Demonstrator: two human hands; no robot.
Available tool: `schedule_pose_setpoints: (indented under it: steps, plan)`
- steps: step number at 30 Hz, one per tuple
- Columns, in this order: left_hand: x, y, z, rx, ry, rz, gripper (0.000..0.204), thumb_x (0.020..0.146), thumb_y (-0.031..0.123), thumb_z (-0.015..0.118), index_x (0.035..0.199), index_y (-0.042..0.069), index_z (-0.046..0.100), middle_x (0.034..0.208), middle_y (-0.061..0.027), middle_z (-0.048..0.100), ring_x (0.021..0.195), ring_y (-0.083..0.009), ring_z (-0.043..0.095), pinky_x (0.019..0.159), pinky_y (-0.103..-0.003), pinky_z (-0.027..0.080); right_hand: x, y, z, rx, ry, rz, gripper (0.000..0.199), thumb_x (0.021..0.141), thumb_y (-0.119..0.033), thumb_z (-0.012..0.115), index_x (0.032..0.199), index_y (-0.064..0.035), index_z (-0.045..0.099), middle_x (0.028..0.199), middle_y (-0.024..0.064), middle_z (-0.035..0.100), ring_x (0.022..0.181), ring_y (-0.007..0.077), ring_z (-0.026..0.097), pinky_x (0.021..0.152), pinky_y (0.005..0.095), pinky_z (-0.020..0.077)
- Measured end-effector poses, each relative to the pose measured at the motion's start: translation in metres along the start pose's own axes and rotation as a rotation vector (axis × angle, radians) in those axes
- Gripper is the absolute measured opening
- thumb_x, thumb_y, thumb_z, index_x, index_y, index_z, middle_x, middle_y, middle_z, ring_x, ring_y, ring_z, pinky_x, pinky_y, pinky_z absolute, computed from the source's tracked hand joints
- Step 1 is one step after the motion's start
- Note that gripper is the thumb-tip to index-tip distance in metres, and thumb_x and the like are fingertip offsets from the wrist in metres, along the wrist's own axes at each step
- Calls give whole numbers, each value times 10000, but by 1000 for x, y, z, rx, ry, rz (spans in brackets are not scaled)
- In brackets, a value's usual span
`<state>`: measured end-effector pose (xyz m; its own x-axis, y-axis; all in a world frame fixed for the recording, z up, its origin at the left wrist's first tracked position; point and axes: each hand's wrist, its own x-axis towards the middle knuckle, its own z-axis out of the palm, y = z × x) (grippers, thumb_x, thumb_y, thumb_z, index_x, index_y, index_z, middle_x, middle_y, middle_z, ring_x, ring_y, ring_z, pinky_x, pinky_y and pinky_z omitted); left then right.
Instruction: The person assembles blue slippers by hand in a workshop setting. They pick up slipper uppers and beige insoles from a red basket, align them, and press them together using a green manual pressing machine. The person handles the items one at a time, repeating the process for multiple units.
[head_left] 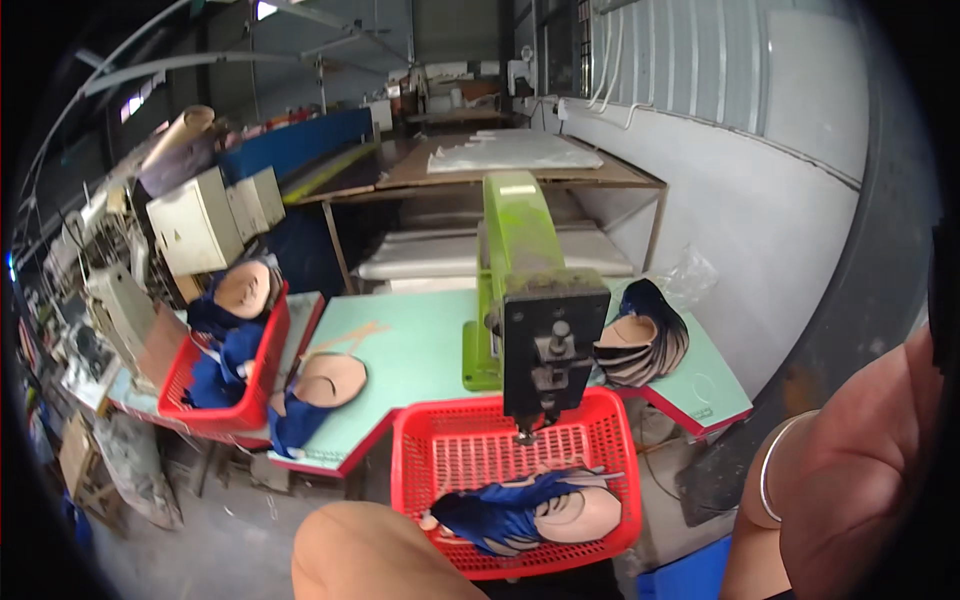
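Observation:
My right hand is raised close at the right edge, with a silver bangle by its wrist. Its fingers run out of the picture, so whether they hold anything stays hidden. My left hand does not show; a rounded bare limb rises from the lower edge. In front of me a red plastic basket holds dark blue and beige shoe uppers. Above it stands the black head of a green sewing or press machine.
More shoe uppers stand stacked on the green table, right of the machine. Another upper lies left, beside a second red basket with blue pieces. Behind is a long table with white sheets. A grey-white wall bounds the right.

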<state>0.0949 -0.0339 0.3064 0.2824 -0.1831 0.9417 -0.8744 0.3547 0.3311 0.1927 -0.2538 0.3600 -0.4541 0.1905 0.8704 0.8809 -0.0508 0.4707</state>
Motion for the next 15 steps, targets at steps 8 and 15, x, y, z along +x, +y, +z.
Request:
schedule_pose_setpoints:
  steps: [8, 15]
  plan:
    - [10, 20, -7, 272, 117, 141, 274, 842, 185, 570, 1069, 36, 606, 1075, -135, 552, 979, -305, 500, 831, -413, 411, -2, -6, 2, -6, -12, 9, 187, 824, -249, 591, 883, -84, 524, 908, 64, 502, 829, 205, 509, 673, 314, 431]
    - [8, 73, -5, 866, 201, 325, 293, 845, 197, 553, 1085, 34, 594, 1069, -128, 536, 960, -282, 480, 818, -396, 391, 0, -8, 2, 30, 6, 15, 143, 833, -217, 574, 877, -90, 524, 914, 62, 506, 836, 210, 513, 673, 318, 437]
